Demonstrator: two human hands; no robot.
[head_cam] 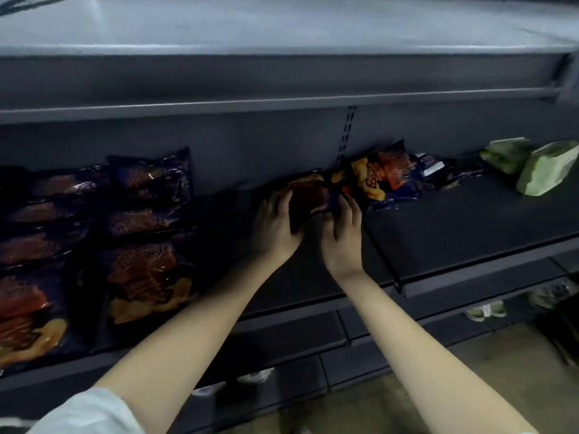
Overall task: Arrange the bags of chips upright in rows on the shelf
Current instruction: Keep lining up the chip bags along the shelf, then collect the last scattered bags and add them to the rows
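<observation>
- Both hands hold 1 dark bag of chips near the back of the shelf: the left hand clasps its left edge and the right hand its right edge, each grip closed on the bag
- The bag sits in the gap between 2 rows of bags at the left and a loose pile of bags lying at the right, touching the pile
- Risk: the pile leans against the held bag, so pulling it free could drag a neighbour along or tip it toward the shelf's front edge
- Risk: the puffed, slippery bag may slump once stood up with nothing behind it
- 2 green bags lie well apart, at the far right
</observation>
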